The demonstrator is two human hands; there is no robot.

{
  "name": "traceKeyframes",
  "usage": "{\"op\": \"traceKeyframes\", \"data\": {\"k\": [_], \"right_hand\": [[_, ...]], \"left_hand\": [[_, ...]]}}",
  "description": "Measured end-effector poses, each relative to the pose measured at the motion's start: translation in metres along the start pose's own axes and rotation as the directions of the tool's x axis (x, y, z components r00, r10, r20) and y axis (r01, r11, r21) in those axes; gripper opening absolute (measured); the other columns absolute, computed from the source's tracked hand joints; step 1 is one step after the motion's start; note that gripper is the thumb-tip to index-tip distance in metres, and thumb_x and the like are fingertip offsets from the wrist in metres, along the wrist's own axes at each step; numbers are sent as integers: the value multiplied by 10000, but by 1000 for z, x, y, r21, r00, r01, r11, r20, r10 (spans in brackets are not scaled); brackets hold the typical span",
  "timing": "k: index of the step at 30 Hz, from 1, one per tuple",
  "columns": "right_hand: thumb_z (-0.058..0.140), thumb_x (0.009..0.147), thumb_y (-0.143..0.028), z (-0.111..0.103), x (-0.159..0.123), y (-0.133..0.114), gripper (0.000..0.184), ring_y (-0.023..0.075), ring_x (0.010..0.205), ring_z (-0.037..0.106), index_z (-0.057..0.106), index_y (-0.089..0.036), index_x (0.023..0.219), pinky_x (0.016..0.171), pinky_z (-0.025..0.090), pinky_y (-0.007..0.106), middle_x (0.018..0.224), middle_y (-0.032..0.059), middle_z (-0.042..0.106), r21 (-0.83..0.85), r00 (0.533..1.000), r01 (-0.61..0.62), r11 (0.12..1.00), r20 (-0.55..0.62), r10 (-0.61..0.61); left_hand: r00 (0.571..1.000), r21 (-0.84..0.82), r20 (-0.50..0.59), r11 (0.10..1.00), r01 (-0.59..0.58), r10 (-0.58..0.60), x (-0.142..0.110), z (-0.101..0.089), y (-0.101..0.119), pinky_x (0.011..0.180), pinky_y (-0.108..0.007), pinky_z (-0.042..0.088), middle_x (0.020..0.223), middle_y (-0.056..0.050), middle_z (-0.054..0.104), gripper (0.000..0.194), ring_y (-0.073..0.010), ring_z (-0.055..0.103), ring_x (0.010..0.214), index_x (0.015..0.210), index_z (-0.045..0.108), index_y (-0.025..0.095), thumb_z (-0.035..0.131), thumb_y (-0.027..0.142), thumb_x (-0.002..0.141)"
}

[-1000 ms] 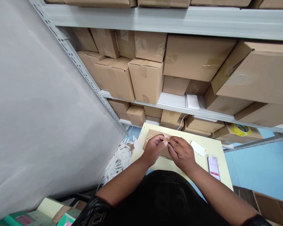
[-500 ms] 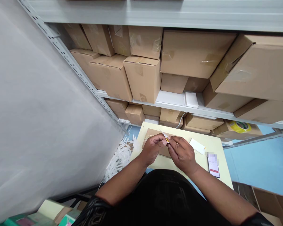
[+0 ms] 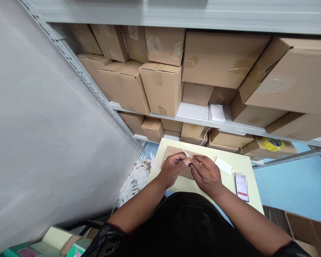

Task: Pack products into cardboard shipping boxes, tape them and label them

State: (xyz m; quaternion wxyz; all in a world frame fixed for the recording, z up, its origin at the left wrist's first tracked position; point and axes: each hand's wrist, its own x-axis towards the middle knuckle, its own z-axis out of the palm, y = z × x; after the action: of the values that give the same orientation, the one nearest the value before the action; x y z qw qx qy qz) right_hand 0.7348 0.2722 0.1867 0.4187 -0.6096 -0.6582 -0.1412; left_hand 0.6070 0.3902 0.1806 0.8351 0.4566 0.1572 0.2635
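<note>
Over a pale yellow table (image 3: 244,160), my left hand (image 3: 172,171) and my right hand (image 3: 208,175) meet, both closed in a fingertip pinch. Between them is a small strip (image 3: 186,153), white at its pointed upper end and yellow lower down; it looks like a label, partly hidden by the fingers. Beneath the hands lies a flat brown cardboard piece (image 3: 187,173) with clear tape on its left part. Just right of my right hand rests a white stack of cards or labels (image 3: 224,166) with an orange mark at its corner.
A phone (image 3: 241,192) lies at the table's right side. Grey shelves behind hold many cardboard boxes (image 3: 160,89) and a yellow tape roll (image 3: 273,144). White paper strips (image 3: 132,182) are heaped left of the table, beside a grey wall (image 3: 42,125).
The view has shifted very slightly. Both hands keep nearly the same pinch on the small strip, with only a tiny movement of the fingers.
</note>
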Motion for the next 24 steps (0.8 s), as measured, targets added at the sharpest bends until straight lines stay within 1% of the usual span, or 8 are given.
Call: {"op": "traceKeyframes", "data": {"k": [2, 5, 9, 12, 16, 20, 22, 24], "right_hand": [[619, 949, -99, 0, 0, 1, 561, 275, 1071, 726, 563, -274, 1480, 882, 639, 460, 1149, 128, 744, -7, 1000, 5, 1000, 9, -5], [619, 948, -102, 1, 1, 1, 551, 274, 1064, 727, 568, -269, 1471, 881, 637, 455, 1142, 126, 747, -19, 1000, 17, 1000, 23, -17], [637, 942, -106, 3, 1, -3, 546, 275, 1035, 726, 573, -245, 1466, 876, 630, 453, 1140, 133, 749, -2, 1000, 2, 1000, 2, -2], [652, 947, -131, 4, 1, -5, 498, 269, 1027, 723, 607, -255, 1427, 904, 619, 458, 1158, 123, 749, 83, 997, -73, 994, -17, 75], [651, 969, -174, 7, 0, -5, 312, 238, 1001, 732, 701, -281, 1258, 905, 608, 413, 1105, 75, 766, 253, 971, -236, 938, 17, 240], [627, 988, -229, 11, -2, -2, 141, 203, 910, 727, 741, -263, 1063, 841, 581, 350, 991, 36, 774, 355, 913, -403, 844, 92, 398], [614, 993, -275, 13, -4, -1, 127, 188, 846, 706, 736, -251, 967, 796, 557, 323, 921, 19, 763, 374, 849, -522, 766, 144, 508], [607, 989, -334, 15, -5, 3, 172, 179, 778, 669, 717, -239, 897, 733, 527, 303, 840, 6, 732, 384, 757, -642, 664, 179, 628]], "left_hand": [[999, 38, -6, 998, -41, 41, 0, -1, -1, 886, -315, 469, 861, -28, 684, 213, -166, 613, 854, 801, 722, 162, 832, 344, 819], [993, 148, -21, 982, -115, 119, -1, -2, -2, 864, -303, 471, 858, -19, 668, 193, -163, 597, 847, 793, 705, 171, 799, 332, 841], [981, 267, 11, 944, -191, 195, -1, -1, 1, 821, -293, 477, 852, -9, 639, 179, -158, 587, 829, 795, 676, 179, 736, 322, 884], [969, 363, 50, 899, -245, 244, -1, -2, 1, 790, -290, 478, 853, -8, 628, 167, -154, 588, 812, 807, 663, 183, 682, 303, 921], [945, 540, 81, 783, -309, 318, 0, -5, -1, 759, -278, 464, 827, -3, 619, 154, -148, 582, 790, 777, 645, 191, 651, 246, 920], [947, 615, 67, 735, -287, 313, 0, -5, -2, 730, -269, 461, 775, 6, 609, 169, -140, 575, 746, 714, 619, 195, 647, 204, 880], [953, 635, 64, 725, -268, 297, -1, -6, -3, 722, -268, 460, 746, 8, 605, 167, -138, 575, 726, 688, 614, 196, 645, 189, 852], [961, 635, 44, 736, -237, 271, -1, -9, -7, 718, -266, 465, 750, 3, 620, 146, -141, 595, 734, 675, 609, 195, 644, 175, 815]]}}
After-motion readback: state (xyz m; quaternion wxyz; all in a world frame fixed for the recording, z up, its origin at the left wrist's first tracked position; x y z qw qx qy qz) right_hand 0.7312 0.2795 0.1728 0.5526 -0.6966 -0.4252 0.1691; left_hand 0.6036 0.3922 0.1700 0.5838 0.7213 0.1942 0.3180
